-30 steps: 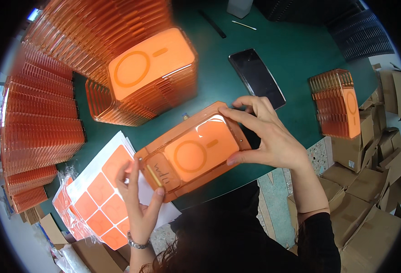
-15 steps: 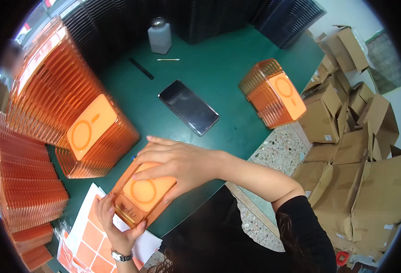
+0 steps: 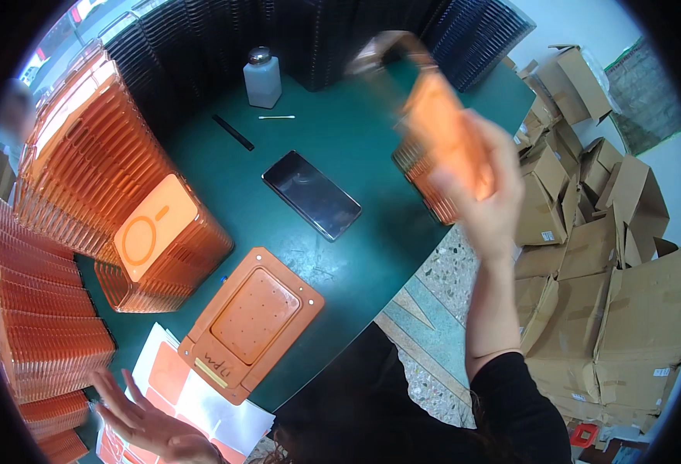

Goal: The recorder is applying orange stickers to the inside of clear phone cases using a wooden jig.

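My right hand (image 3: pixel 486 197) is raised at the right, gripping an orange phone case (image 3: pixel 446 127) that is blurred by motion, above a small stack of orange cases (image 3: pixel 425 182) near the table's right edge. My left hand (image 3: pixel 143 421) hovers open, palm up, at the lower left over a sheet of orange stickers (image 3: pixel 172 373). Between the hands an orange jig plate (image 3: pixel 251 323) with a rectangular recess lies bare on the green table (image 3: pixel 356 255).
Tall stacks of orange cases (image 3: pixel 100 193) fill the left side. A black phone (image 3: pixel 311 194), a black pen (image 3: pixel 233 132), a cotton swab (image 3: pixel 277 117) and a white pump bottle (image 3: pixel 262 77) lie on the table. Dark trays line the back. Cardboard boxes (image 3: pixel 611 271) pile up at the right.
My right hand lifted the orange case off the jig and swung it up to the right. My left hand let go of the jig and opened over the sticker sheet.
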### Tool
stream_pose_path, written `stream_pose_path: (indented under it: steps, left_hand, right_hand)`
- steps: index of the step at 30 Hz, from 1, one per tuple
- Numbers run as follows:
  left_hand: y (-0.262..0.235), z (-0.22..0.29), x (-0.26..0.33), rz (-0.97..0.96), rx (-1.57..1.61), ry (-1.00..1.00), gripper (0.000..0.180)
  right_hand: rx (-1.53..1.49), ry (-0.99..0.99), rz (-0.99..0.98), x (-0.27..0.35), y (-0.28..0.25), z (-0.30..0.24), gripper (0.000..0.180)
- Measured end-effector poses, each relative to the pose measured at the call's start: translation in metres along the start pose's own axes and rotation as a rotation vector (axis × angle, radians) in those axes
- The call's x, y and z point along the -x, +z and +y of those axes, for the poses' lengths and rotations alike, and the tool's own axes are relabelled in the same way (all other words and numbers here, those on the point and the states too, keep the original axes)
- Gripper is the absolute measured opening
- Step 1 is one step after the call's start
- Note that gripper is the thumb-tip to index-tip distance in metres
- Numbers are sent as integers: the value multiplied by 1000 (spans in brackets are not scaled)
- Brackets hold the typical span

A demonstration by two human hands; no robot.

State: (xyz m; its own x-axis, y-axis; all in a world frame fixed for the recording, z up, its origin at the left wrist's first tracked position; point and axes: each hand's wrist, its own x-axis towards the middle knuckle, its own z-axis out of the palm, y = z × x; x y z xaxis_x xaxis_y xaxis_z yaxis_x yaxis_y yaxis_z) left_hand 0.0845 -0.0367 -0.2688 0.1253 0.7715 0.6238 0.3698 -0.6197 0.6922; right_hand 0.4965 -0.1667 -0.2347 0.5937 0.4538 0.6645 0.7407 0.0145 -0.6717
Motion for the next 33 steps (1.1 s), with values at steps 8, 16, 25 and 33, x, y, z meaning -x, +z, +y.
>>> stream_pose_path:
  steps: [8, 16, 25, 33]
  left_hand:
    - [-18, -16, 25, 17, 1220, -780, 54]
    - [-21, 13, 27, 244, 1493, -1053, 49]
    - [1, 37, 14, 165, 1373, -1190, 59]
    - [-32, 21, 34, 99, 1417, -1043, 50]
  right_hand:
    - [929, 330, -217, -17, -61, 28, 77]
    - [830, 306, -401, -2, -65, 61, 73]
    - [86, -75, -519, 48, -16, -52, 45]
    - [-754, -266, -1136, 143, 113, -180, 29]
